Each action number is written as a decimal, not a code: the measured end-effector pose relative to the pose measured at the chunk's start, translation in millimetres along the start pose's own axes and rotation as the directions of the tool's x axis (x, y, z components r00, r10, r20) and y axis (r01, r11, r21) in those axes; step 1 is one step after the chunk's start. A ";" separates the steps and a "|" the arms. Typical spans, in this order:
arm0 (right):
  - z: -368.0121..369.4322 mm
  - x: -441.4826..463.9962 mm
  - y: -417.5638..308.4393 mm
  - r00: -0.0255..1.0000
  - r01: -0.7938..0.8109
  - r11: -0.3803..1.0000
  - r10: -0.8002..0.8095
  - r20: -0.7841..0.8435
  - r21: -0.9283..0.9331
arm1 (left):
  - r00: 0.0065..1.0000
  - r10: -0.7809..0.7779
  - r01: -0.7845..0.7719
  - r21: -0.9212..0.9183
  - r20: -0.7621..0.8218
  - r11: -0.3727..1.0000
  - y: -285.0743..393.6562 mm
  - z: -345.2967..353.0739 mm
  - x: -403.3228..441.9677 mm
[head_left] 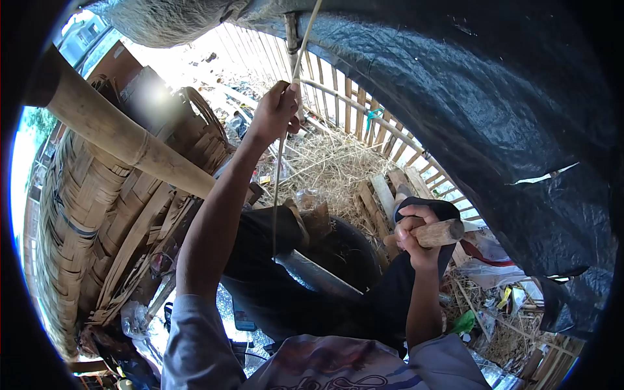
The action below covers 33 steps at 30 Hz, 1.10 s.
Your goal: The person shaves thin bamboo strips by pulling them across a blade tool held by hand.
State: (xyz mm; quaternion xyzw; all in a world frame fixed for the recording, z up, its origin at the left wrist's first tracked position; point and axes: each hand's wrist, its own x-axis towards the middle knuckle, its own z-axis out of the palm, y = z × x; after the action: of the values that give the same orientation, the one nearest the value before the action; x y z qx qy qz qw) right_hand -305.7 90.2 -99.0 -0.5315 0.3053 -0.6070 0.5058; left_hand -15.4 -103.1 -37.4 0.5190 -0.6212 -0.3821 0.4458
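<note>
My left hand (pixel 276 114) is raised ahead of me, its fingers closed around a thin bamboo strip (pixel 278 188). The strip runs from the top of the view down past my left wrist to near my lap. Out to the right, over my knee, my right hand (pixel 417 234) is wrapped round a thick wooden handle (pixel 442 233). Its blunt end points right; whatever tool it belongs to cannot be made out. Between my legs lies a long grey piece (pixel 317 273), beside a dark round container (pixel 354 250).
A large woven bamboo basket (pixel 78 240) stands at the left, with a thick bamboo pole (pixel 130 143) slanting across it. Straw (pixel 325 159) covers the ground ahead, before a slatted bamboo fence (pixel 357 110). Black plastic sheeting (pixel 494 117) hangs at the right. Wooden boards (pixel 380 195) lie near my knee.
</note>
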 end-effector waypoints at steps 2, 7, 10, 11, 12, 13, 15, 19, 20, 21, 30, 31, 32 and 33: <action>4.6 -1.0 3.4 0.998 -0.067 0.985 0.063 -0.030 -0.156 | 1.000 -0.002 0.002 -0.042 -0.002 0.999 9.4 -0.8 -6.1; 0.3 -7.0 22.5 0.998 -0.040 0.984 0.033 -0.046 -0.174 | 0.996 -0.077 0.088 -0.322 0.047 0.943 14.2 -3.5 -14.6; 2.0 -7.1 22.6 0.992 -0.107 0.993 0.103 -0.075 -0.054 | 0.990 -0.071 0.116 -0.423 0.120 0.899 11.4 -9.6 -16.5; 1.1 -7.0 25.9 0.991 -0.111 0.992 0.105 -0.079 -0.067 | 0.991 -0.030 0.084 -0.435 0.128 0.896 11.4 -9.4 -17.9; 0.8 -7.7 27.7 0.990 -0.116 0.990 0.109 -0.084 -0.080 | 0.991 0.009 0.054 -0.449 0.137 0.892 14.5 -8.3 -21.0; 1.5 -7.5 27.3 0.991 -0.114 0.990 0.108 -0.082 -0.079 | 0.995 0.006 0.037 -0.407 0.104 0.913 18.3 -7.3 -23.6; 4.9 -5.6 26.2 0.981 -0.189 0.977 0.185 -0.055 -0.100 | 0.997 -0.032 0.055 -0.367 0.068 0.929 33.8 -3.7 -30.2; 16.2 -3.5 34.1 0.976 -0.210 0.957 0.219 0.021 -0.199 | 0.998 -0.055 0.066 -0.409 0.038 0.910 32.5 -2.8 -25.9; 22.1 -3.2 35.1 0.975 -0.211 0.957 0.220 0.023 -0.199 | 0.998 -0.064 0.069 -0.474 0.027 0.878 31.0 -0.6 -24.8; 29.6 -1.9 36.4 0.970 -0.222 0.955 0.237 0.058 -0.198 | 0.998 -0.053 0.063 -0.534 0.035 0.843 35.0 0.2 -25.8; 74.9 -0.5 66.7 0.925 -0.238 0.897 0.326 0.195 -0.373 | 0.999 -0.024 -0.004 -0.757 -0.025 0.654 35.6 4.7 -20.2; 76.6 -1.9 66.1 0.942 -0.215 0.914 0.287 0.173 -0.343 | 0.999 -0.031 0.005 -0.756 -0.020 0.654 36.2 3.7 -19.6; 78.0 -2.1 66.2 0.957 -0.192 0.930 0.249 0.150 -0.314 | 0.999 -0.040 0.014 -0.756 -0.015 0.654 36.1 1.9 -19.4; 76.7 -2.7 66.5 0.955 -0.197 0.929 0.254 0.154 -0.314 | 1.000 -0.029 0.014 -0.763 -0.007 0.646 35.5 0.7 -19.8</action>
State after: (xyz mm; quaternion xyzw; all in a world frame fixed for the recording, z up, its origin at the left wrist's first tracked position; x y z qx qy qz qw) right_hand -213.5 85.5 -141.3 -0.6182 0.4015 -0.4381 0.5144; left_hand -25.6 -77.5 -7.4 0.2943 -0.3925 -0.6083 0.6239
